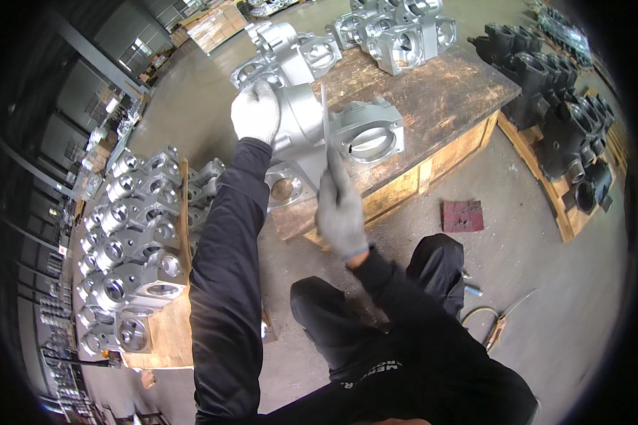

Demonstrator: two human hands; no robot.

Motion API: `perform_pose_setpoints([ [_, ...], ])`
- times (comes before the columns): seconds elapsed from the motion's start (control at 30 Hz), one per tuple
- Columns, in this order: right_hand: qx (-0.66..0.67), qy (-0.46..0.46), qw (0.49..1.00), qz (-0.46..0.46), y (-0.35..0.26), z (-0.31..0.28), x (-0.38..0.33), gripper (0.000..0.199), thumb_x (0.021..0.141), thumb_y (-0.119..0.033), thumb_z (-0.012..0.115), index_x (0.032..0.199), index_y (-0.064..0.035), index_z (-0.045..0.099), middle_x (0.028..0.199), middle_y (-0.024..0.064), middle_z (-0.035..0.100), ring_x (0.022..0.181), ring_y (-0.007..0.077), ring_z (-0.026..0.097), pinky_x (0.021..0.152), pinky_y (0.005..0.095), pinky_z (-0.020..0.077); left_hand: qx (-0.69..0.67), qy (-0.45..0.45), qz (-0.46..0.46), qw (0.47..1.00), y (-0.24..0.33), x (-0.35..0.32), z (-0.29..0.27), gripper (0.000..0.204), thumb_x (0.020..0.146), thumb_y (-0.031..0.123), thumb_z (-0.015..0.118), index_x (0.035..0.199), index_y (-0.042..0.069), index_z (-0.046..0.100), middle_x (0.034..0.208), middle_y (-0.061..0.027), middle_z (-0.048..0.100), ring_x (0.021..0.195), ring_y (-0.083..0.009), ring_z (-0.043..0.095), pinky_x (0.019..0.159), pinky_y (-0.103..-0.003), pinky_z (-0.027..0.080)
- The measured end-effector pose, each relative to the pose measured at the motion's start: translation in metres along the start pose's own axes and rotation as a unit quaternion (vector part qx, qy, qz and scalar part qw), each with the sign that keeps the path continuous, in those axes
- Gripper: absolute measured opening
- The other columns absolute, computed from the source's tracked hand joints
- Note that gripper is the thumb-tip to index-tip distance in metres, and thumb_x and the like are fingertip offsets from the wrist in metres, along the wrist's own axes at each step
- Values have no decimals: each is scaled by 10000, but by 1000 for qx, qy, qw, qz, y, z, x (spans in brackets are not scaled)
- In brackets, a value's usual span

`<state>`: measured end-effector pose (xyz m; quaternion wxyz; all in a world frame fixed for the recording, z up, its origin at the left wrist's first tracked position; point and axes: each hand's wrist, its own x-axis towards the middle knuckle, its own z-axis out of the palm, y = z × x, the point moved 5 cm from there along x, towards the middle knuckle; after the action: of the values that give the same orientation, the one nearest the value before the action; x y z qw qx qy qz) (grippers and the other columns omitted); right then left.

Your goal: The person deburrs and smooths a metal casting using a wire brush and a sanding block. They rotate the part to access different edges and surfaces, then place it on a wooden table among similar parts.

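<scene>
L hand, gloved, is on a casting; fingers mostly out of sight, can't tell if it grips. R hand, gloved too, is closed round a thin tool, blade seen edge-on & blurred, handle mostly hidden. Casting's on the tabletop, base partly behind R hand. 2nd casting just R of tool.

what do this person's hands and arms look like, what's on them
The left hand wears a whitish work glove; the right hand wears a greyer one, with a bluish edge at the cuff. The left sleeve and right sleeve are long and black or very dark, with no markings that I can see.
</scene>
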<state>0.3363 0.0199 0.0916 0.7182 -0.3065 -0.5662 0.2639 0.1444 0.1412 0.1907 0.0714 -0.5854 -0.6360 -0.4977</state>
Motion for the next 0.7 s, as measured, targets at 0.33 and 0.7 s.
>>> perform_pose_setpoints([
  [0.33,78,13,983,166,22,18,-10,504,1089,-180,511,1556,-8,432,1219,303,690,1103,446,694,915,449,553,-46,5,15,999,11,-2,1,391,1030,325,613,1078,-29,774,952,-213,785,891,-255,764,851,-338,554],
  [0.7,215,17,929,299,28,29,-4,468,1115,-142,434,1540,55,429,840,74,601,720,127,529,691,315,499,-8,-15,-23,1000,19,-4,-4,446,1055,329,600,1087,-92,743,975,-151,791,908,-173,708,862,-327,534],
])
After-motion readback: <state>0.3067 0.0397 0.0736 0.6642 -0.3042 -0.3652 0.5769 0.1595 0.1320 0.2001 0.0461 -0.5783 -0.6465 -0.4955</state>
